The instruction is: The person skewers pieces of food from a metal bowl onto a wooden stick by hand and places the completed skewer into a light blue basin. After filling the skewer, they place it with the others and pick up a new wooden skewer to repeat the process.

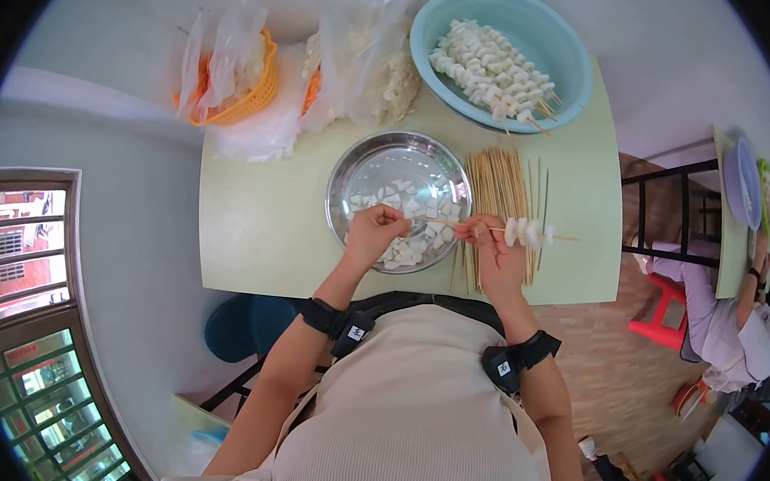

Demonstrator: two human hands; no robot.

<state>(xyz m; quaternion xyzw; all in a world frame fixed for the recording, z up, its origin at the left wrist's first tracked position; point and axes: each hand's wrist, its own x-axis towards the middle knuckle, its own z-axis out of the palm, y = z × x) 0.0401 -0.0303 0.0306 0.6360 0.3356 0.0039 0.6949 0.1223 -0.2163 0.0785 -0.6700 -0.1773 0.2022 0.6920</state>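
Observation:
My right hand (499,257) grips a thin bamboo skewer (568,239) held level, with several white food pieces (528,233) threaded on it to the right of the fingers. At the skewer's left end, my left hand (376,236) is closed in a pinch on a small white piece (411,221), partly covered by the fingertips. Both hands are over a round steel basin (344,160), where cut white pieces (402,251) lie scattered. Beside the basin, under my right hand, many bare bamboo skewers (498,182) lie side by side on the table.
A blue tub (426,27) at the back of the pale green table (258,240) holds loaded skewers (493,68). Plastic bags of food (362,67) and an orange basket (256,95) stand back left. At right, a person (744,337) sits near a red stool (664,312).

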